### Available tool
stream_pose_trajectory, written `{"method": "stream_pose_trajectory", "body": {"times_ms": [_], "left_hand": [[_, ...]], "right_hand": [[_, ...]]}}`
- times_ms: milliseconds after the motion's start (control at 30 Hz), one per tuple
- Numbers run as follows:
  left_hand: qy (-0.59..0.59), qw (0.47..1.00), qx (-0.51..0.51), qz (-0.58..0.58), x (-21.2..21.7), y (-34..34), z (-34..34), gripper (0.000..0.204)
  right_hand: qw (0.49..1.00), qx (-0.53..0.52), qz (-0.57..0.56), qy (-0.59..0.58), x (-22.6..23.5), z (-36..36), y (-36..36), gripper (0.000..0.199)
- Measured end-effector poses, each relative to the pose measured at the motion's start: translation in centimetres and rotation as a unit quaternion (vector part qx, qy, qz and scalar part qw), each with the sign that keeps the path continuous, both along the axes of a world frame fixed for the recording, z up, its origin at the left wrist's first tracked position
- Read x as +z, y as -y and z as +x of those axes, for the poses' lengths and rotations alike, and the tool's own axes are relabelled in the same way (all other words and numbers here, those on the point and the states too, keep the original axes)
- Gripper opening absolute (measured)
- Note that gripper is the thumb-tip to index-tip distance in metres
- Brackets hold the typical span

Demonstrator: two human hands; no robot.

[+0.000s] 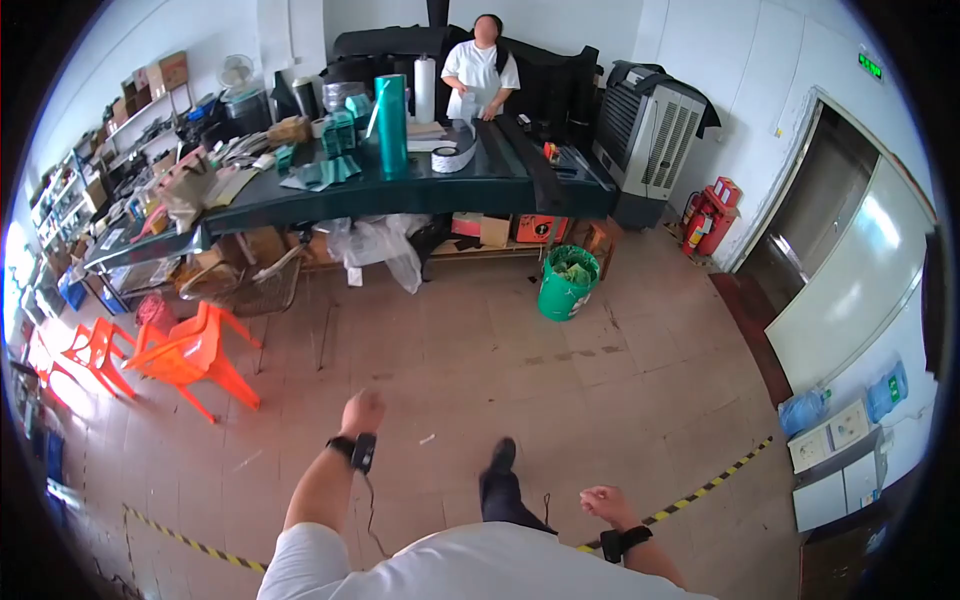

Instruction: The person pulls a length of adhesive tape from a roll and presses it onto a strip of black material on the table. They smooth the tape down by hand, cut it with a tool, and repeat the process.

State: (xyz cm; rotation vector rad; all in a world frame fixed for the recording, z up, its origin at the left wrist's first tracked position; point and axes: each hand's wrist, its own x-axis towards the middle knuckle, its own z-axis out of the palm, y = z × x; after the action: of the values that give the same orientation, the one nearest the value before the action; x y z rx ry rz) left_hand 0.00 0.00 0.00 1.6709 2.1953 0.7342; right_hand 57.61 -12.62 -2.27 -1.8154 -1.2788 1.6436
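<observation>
My left hand (363, 412) hangs over the tiled floor (420, 370), slightly blurred; its fingers seem curled, but how far I cannot make out. A black strap with a small device (360, 452) sits on that wrist, and a thin cable runs down from it. Lower on the right is my right hand (608, 504), its fingers curled in with nothing seen in them. It too wears a black wrist strap (622, 542). Neither hand touches anything that I can see. Between them, one dark shoe (503, 455) is stretched forward on the floor.
Ahead stands a long table with a dark green cover (450, 195), a teal roll (391, 125) on it and a person (481, 75) behind it. A green bin (568, 285), orange chairs (200, 350), an air cooler (650, 130), fire extinguishers (705, 222) and a doorway (820, 200) surround the floor.
</observation>
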Motion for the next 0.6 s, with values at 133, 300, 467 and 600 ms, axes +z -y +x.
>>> {"method": "stream_pose_trajectory", "body": {"times_ms": [133,300,467,600], "left_hand": [[0.139,0.989,-0.012,0.054,4.7,-21.1,9.1,0.032],[0.128,0.984,-0.092,0.081,6.3,-40.0,8.8,0.034],[0.110,0.986,-0.081,0.099,11.5,-57.9,4.0,0.038],[0.053,0.986,-0.068,0.142,11.0,-73.3,-0.4,0.038]], "right_hand": [[0.983,0.053,0.136,0.115,-0.2,2.3,-19.0,0.021],[0.929,0.108,0.304,0.180,6.7,-4.5,-42.0,0.020],[0.947,0.102,0.295,0.080,14.5,-9.2,-59.2,0.027],[0.951,0.094,0.292,0.026,14.9,-12.1,-70.7,0.027]]}}
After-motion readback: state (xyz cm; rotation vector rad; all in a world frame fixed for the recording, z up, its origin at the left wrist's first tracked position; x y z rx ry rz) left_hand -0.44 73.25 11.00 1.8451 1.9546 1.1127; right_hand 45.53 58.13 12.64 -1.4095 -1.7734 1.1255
